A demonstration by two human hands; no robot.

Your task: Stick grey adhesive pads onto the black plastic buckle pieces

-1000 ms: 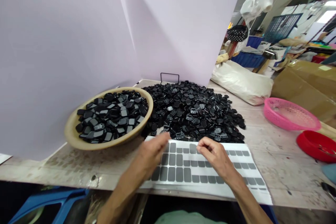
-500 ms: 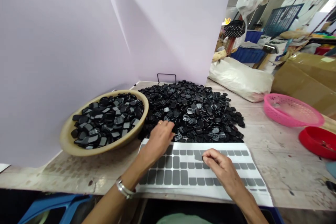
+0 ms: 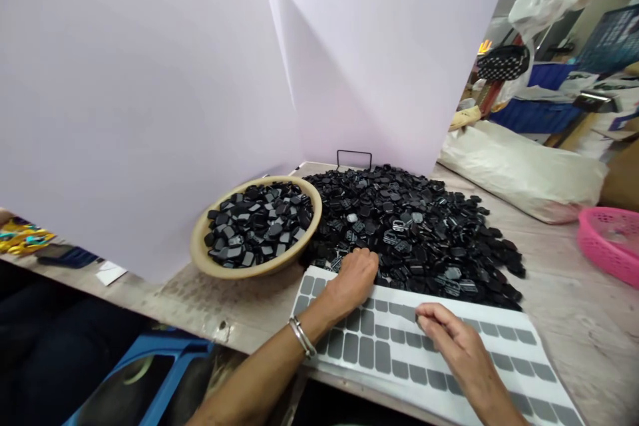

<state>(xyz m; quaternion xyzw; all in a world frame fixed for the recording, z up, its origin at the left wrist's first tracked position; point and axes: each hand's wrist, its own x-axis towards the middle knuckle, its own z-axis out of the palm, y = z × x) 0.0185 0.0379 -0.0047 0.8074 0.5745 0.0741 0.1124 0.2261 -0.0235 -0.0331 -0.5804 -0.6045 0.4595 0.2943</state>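
My left hand, a bracelet at its wrist, reaches to the near edge of a pile of small black plastic pieces. Its fingers are curled down against the pile; whatever they hold is hidden. Below lies a white sheet with rows of grey stickers. Over the upper middle of that sheet, my right hand pinches a small grey sticker between thumb and forefinger. Its other fingers are folded in.
A beige basin full of similar black pieces stands left of the pile. White boards rise behind. To the right are a white sack and a pink basket. A black wire stand is at the back.
The view has swung left, so everything appears farther right. My left hand has shifted slightly right along the pile's edge. My right hand keeps its pinch over the sheet.
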